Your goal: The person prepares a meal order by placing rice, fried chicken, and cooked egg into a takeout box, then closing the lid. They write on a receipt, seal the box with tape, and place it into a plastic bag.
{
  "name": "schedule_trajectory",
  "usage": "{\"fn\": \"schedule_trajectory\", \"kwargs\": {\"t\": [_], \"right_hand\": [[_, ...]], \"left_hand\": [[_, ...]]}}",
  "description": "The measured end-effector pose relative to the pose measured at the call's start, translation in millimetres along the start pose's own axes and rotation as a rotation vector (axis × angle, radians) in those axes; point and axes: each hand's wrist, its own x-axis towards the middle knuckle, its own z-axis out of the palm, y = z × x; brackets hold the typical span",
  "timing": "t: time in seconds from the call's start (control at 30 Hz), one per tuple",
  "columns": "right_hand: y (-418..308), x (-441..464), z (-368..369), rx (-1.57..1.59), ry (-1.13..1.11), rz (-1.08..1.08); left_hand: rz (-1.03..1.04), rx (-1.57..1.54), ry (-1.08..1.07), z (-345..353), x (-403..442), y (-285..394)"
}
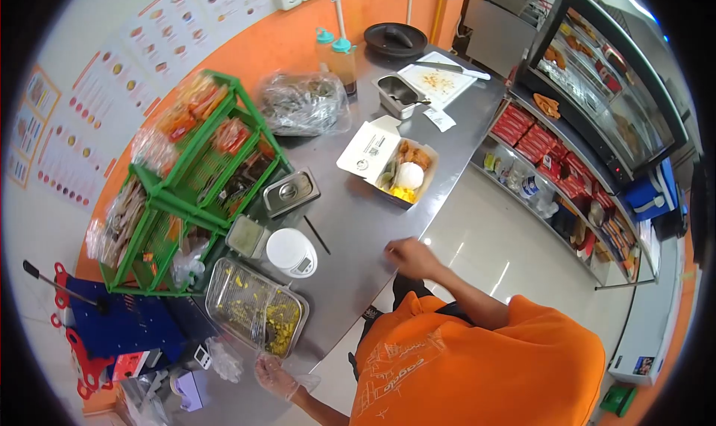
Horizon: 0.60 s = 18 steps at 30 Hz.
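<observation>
My left hand (276, 376), in a clear plastic glove, is at the near edge of a metal tray (218, 310) of chopped yellow food (282, 323). Its fingers are closed at the end of a shiny, tongs-like utensil (260, 325) lying in the tray; the exact kind is unclear. My right hand (414, 259) is bare, its fingers curled by the table edge with nothing visible in them. Beyond it stands an open takeaway box (373, 152) holding white rice (409, 175), fried pieces (412, 154) and yellow food (403, 194).
A white kitchen scale (289, 250), lidded metal container (291, 193) and black stick (317, 234) are on the steel table. Green baskets (195, 174) hold packets along the wall. Farther off are a bagged bundle (304, 102), cutting board (441, 83) with knife, and black lid (395, 38).
</observation>
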Motion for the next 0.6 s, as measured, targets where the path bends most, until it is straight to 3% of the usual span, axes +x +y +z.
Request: {"fn": "schedule_trajectory", "kwargs": {"t": [0.13,0.23,0.3,0.33,0.4,0.47,0.57,0.6], "right_hand": [[51.6,13.0,-72.1,0.038,0.336,0.202],[83.1,30.7,-108.2,0.124,0.514,0.193],[90.6,51.8,-113.6,0.172,0.383,0.189],[82.6,63.8,-103.1,0.223,0.287,0.157],[41.5,78.2,-82.3,0.275,-0.006,0.038],[-4.6,85.7,-53.7,0.297,-0.269,-0.214],[-63.6,100.2,15.6,0.297,-0.584,-0.481],[-84.6,105.1,45.8,0.325,-0.44,-0.666]], "left_hand": [[0.183,0.161,0.036,32.1,-1.5,42.3],[0.56,1.026,-0.02,61.5,0.9,68.6],[0.432,1.132,-0.113,73.6,20.1,46.9],[0.599,1.123,-0.064,69.2,28.6,28.3],[0.589,1.211,0.072,71.1,38.4,15.4],[0.338,1.54,-0.025,61.3,67.1,-10.4],[0.287,1.174,0.12,75.6,49.7,38.3],[0.439,1.172,0.163,77.8,49.8,40.9]]}}
